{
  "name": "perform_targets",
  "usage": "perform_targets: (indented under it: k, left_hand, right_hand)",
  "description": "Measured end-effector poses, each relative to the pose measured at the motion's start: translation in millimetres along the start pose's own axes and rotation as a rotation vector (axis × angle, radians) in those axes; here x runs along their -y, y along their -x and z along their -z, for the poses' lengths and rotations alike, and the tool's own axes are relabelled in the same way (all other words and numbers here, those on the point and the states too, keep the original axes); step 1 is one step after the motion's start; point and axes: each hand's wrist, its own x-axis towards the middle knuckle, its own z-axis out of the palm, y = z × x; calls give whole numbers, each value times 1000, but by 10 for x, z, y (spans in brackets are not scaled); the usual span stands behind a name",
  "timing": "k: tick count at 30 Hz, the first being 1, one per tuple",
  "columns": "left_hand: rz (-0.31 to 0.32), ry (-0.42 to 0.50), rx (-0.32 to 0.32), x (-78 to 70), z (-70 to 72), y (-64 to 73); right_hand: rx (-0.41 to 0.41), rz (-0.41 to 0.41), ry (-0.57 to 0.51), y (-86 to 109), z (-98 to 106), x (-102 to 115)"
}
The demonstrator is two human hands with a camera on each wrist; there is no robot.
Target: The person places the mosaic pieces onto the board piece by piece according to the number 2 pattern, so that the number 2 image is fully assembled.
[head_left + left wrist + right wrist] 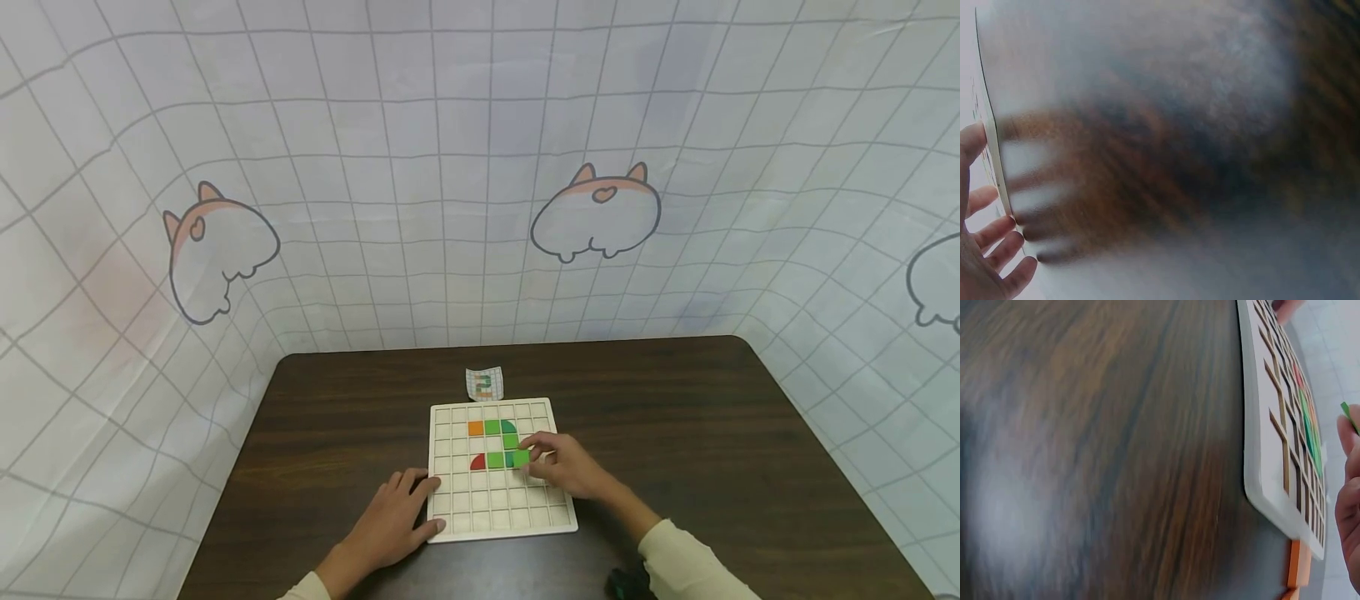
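A white grid board (pixel 498 500) lies on the dark table, with several tiles in its squares. They include an orange square (pixel 476 428), a red quarter-round tile (pixel 478 462) and green squares (pixel 495 460). Over the board's right half, my right hand (pixel 570 468) pinches a green tile (pixel 1347 411) between thumb and finger. That tile's thin edge shows in the right wrist view, above the board. My left hand (pixel 386 521) rests at the board's left edge, fingers spread and fingertips touching the rim.
A small pattern card (pixel 484 384) lies just behind the board. Orange pieces (pixel 1299 565) sit beside the board's edge in the right wrist view. Something black (pixel 626 583) is near the right forearm. A white gridded curtain (pixel 465 208) surrounds the wooden table (pixel 330 433).
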Motion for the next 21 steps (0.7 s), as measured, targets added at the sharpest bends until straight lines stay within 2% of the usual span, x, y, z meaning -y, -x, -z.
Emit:
perform_targets:
  k: [10,16,21]
  left_hand:
    - [23,11,28,-24,9,10]
    - [22,17,27,-40,23,6]
    - [26,12,36,-37,23,-4]
  right_hand:
    - [73,35,-49,-97,-222,43]
    - [72,2,12,-141,-340,117]
    - [62,35,90,-175,-426,169]
